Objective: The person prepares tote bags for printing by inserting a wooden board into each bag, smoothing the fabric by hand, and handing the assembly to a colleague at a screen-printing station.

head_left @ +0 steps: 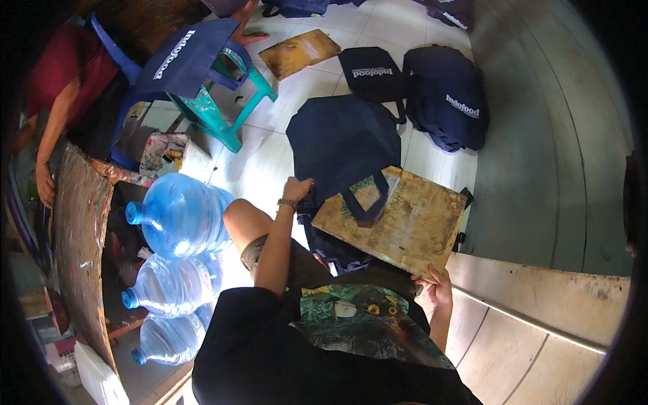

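A navy fabric tote bag point(344, 138) lies in front of me, its handle loop draped over a stained, flat wooden board point(425, 219). My left hand point(297, 190), with a band at its wrist, is closed on the bag's near left edge. At the board's near right corner, my right hand point(439, 287) grips the rim, thumb on top and the other fingers partly hidden. The board rests tilted above my lap, over more dark fabric point(331, 246). Whether part of the board sits inside the bag, I cannot tell.
Navy bags with white print point(445, 101) lie on the tiles ahead. Another stained board point(300, 52) is farther off. Left stand large blue water bottles point(189, 216) and a green stool point(219, 111) with a bag over it. A person's arm point(57, 128) shows far left; a grey wall point(540, 135) bounds the right.
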